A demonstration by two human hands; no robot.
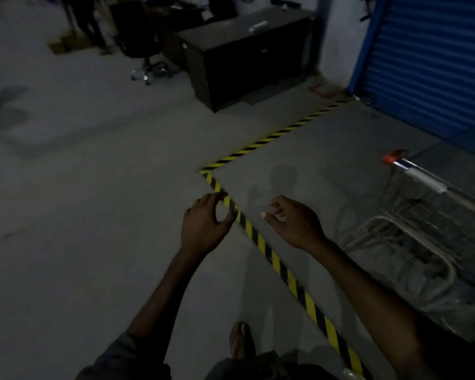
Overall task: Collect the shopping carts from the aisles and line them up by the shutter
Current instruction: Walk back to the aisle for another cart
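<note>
The cart is a smeary mess of wire, and the right edge chops off most of it, so I can't make out the wheels or the far end. The shutter runs out past the top and right edges too. Top left, a standing person is only legs, cut by the frame. Stuff on the desk is way too dark and blurry to name. The foot is half tucked under dark clothing.

Floor: we see grey concrete.
Striped tape: stuck flat, turning one corner.
Shopping cart: standing inside the tape's corner.
Counter: outside the tape, near its far end.
</note>
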